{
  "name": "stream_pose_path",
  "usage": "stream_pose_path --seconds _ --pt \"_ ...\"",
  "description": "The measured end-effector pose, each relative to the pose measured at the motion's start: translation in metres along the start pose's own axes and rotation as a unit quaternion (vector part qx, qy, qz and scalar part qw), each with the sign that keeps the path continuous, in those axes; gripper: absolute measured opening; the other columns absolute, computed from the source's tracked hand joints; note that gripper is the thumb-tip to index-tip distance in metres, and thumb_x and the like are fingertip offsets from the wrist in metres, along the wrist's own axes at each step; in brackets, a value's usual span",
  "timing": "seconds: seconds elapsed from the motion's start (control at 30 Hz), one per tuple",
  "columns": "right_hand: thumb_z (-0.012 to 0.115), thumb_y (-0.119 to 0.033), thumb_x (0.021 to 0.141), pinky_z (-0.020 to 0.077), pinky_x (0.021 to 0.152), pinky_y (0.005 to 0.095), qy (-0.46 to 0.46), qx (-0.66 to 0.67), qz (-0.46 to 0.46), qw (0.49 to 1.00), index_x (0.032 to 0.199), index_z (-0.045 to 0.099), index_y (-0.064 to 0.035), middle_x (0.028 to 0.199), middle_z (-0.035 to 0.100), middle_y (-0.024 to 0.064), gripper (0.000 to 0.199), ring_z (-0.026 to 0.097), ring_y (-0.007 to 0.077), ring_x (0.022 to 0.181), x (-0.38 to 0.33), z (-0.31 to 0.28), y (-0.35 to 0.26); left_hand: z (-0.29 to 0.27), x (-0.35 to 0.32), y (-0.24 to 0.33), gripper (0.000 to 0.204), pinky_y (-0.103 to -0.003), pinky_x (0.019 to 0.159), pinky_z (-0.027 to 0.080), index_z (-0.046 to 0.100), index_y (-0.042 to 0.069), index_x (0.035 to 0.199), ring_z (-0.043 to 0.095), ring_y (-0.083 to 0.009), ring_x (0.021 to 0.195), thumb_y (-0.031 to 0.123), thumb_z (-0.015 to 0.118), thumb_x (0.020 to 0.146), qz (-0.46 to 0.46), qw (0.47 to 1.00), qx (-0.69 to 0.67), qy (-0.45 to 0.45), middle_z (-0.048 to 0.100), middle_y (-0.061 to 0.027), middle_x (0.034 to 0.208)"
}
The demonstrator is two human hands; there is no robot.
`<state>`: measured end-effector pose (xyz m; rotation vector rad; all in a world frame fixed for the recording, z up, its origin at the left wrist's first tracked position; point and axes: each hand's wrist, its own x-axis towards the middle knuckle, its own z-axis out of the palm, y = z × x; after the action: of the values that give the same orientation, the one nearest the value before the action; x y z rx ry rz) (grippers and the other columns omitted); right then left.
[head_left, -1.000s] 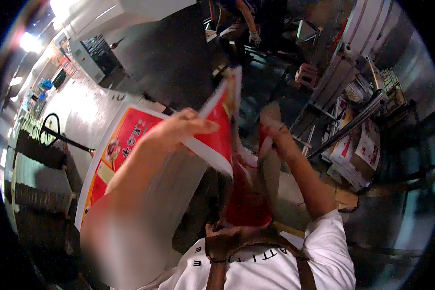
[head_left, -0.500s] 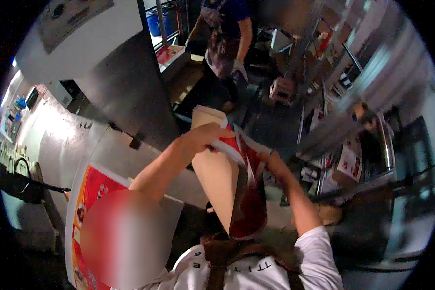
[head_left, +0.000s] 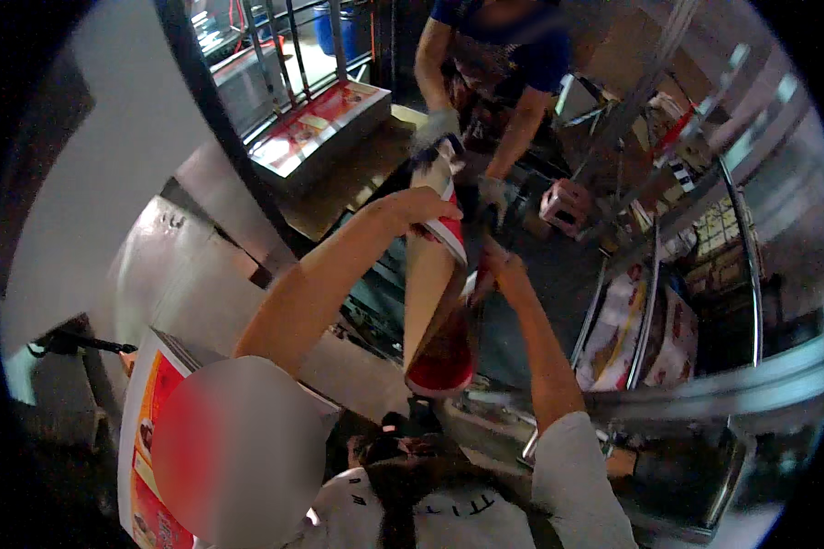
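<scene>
A printed cardboard sheet (head_left: 426,284), or a few together, hangs bent in front of me, its plain brown back outward and its glossy red printed face curling inward. My left hand (head_left: 433,210) is closed over the left edge near the far end. On the right side, my right hand (head_left: 502,263) grips the other edge, its fingertips partly hidden by the bend. Across from me stands a person in a dark apron. One gloved hand (head_left: 438,137) of that person is at the sheet's far end; the other gloved hand (head_left: 494,197) is close beside it.
A stack of red printed sheets (head_left: 325,128) lies at the upper left beside metal bars, with a blue barrel (head_left: 337,32) behind. Another printed stack (head_left: 146,457) stands at my lower left. Metal rails (head_left: 751,274) run along the right. A pinkish block (head_left: 566,206) sits beyond my right hand.
My view has turned and moved closer to the other person. Both my hands have carried the bent sheet forward, and its far end is now at that person's gloved hands.
</scene>
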<state>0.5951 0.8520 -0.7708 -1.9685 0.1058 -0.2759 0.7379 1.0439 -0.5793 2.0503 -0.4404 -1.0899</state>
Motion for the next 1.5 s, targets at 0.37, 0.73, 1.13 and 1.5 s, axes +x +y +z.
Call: stream_pose_path --seconds 0.37,0.73,1.13,1.5 --pt "0.064 -0.026 0.076 0.0440 0.053 0.0297 0.202 0.050 0.089 0.974 0.103 0.050 -0.0004 0.082 0.055 0.0082 0.040 0.054 0.0149 0.068 0.080 -0.108 0.081 -0.069 0.082 -0.009 0.029 -0.029 0.046 0.047 0.063 0.000 0.075 0.060 -0.0196 0.057 0.029 0.064 0.075 0.130 0.968 -0.199 0.085 0.061 -0.0112 0.070" --pt "0.051 -0.024 0.084 0.0412 0.044 0.0230 0.032 0.177 0.264 0.948 0.088 0.058 -0.0006 0.069 0.060 0.0092 0.024 0.054 0.0166 0.053 -0.012 0.077 0.041 0.075 -0.202 -0.193 0.023 -0.040 0.083 0.043 0.057 0.006 0.099 0.054 -0.0312 0.095 0.013 0.056 0.077 0.259 0.896 0.209 0.294 0.057 -0.0135 0.103" --pt "0.058 -0.025 0.077 0.0466 0.067 0.0375 -0.356 -0.037 -0.144 0.923 0.083 0.065 -0.0036 0.081 0.063 0.0163 0.023 0.060 0.0323 0.075 -0.165 0.438 -0.239 0.096 -0.460 -0.474 0.045 -0.037 0.094 0.034 0.056 0.013 0.109 0.044 -0.0225 0.114 0.019 0.068 0.066 -0.048 0.784 0.309 0.536 0.050 -0.0045 0.121" --pt "0.064 -0.026 0.070 0.0480 0.071 0.0379 -0.307 -0.299 -0.108 0.897 0.078 0.067 -0.0071 0.080 0.064 0.0140 0.021 0.062 0.0293 0.078 -0.180 0.471 -0.279 0.099 -0.464 -0.498 0.042 -0.037 0.091 0.034 0.056 0.014 0.110 0.045 -0.0222 0.112 0.024 0.065 0.070 0.013 0.768 0.255 0.587 0.051 -0.0031 0.120"
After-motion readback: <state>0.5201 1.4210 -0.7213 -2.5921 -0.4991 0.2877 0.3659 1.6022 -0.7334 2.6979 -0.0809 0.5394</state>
